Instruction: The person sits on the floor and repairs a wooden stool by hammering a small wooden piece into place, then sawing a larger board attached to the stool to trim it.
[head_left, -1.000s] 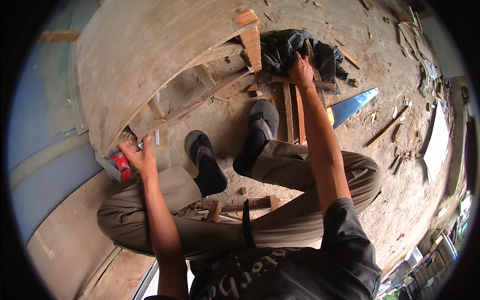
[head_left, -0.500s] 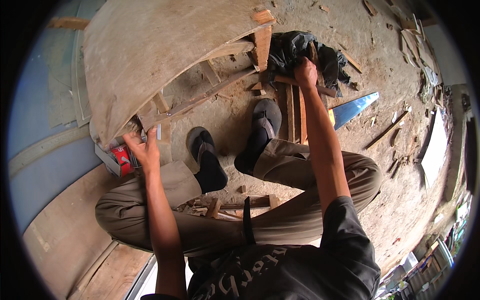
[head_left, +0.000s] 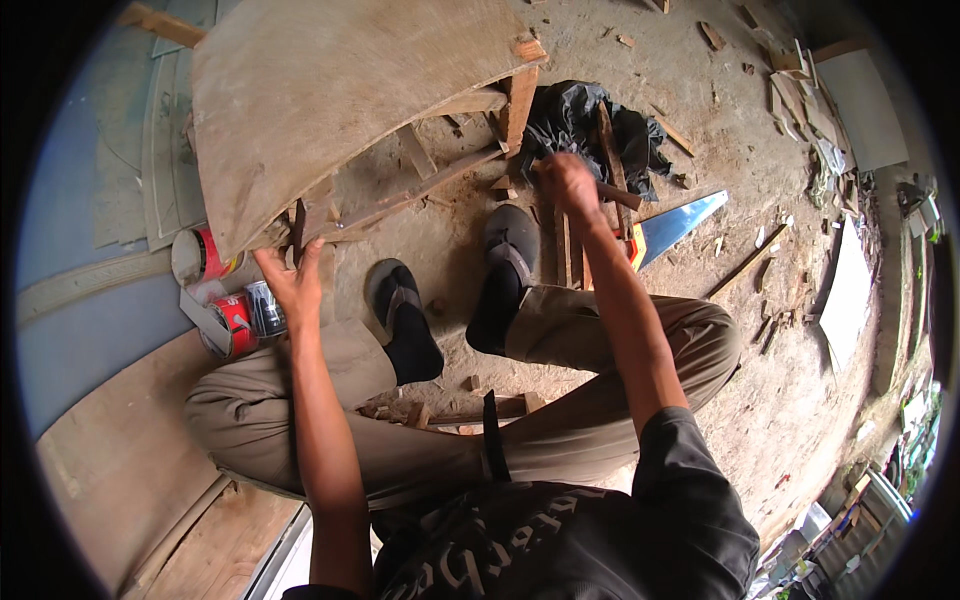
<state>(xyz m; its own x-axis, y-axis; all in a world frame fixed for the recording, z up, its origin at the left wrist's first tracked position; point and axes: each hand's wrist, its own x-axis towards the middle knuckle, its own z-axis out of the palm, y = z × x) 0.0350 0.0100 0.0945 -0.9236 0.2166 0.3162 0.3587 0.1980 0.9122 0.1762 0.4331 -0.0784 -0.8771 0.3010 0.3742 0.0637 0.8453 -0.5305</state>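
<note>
- The wooden panel (head_left: 350, 110) slants across the upper left of the view, with framing slats (head_left: 415, 152) showing beneath its curved-looking edge.
- The person's left hand (head_left: 293, 285) is at the panel's lower corner, thumb and fingers spread around a dark piece (head_left: 299, 225); whether they pinch it cannot be told.
- Well apart, the right hand (head_left: 572, 188) is blurred, fingers curled, over a brown rod (head_left: 621, 196); its grip is unclear.
- Two red tins (head_left: 238, 318) and a dark tin (head_left: 266, 308) cluster beside the left hand; their contents are hidden.
- A crumpled black plastic bag (head_left: 565, 118) lies beyond the right hand, a wooden strip (head_left: 612, 145) across it, its inside unseen.
- Nearby rests a handsaw (head_left: 685, 228).
</note>
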